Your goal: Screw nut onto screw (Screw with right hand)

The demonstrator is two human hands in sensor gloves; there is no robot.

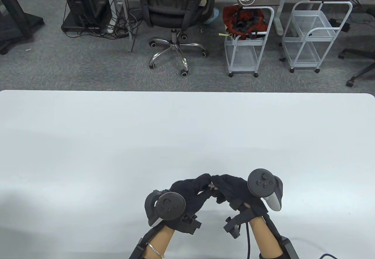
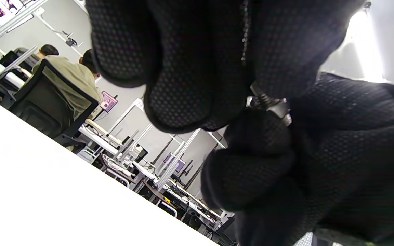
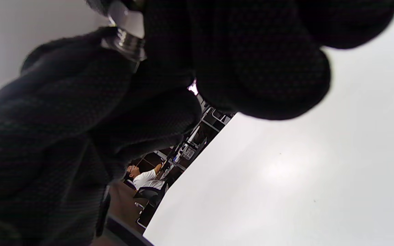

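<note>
Both gloved hands meet low in the table view, just above the white table (image 1: 117,141). My left hand (image 1: 204,185) pinches a small metal screw (image 1: 211,186). My right hand (image 1: 219,187) pinches the nut on it. In the left wrist view the screw's dark thread (image 2: 262,99) comes out from under my left fingers (image 2: 183,85). The silver nut (image 2: 279,110) sits on the thread against my right fingers (image 2: 251,164). In the right wrist view a silver metal ring (image 3: 125,42) shows between the two hands. Most of both parts is hidden by the fingers.
Beyond the table's far edge stand an office chair (image 1: 175,4), two white wire carts (image 1: 249,45) (image 1: 316,33) and cables on grey carpet. Nothing else lies on the table top.
</note>
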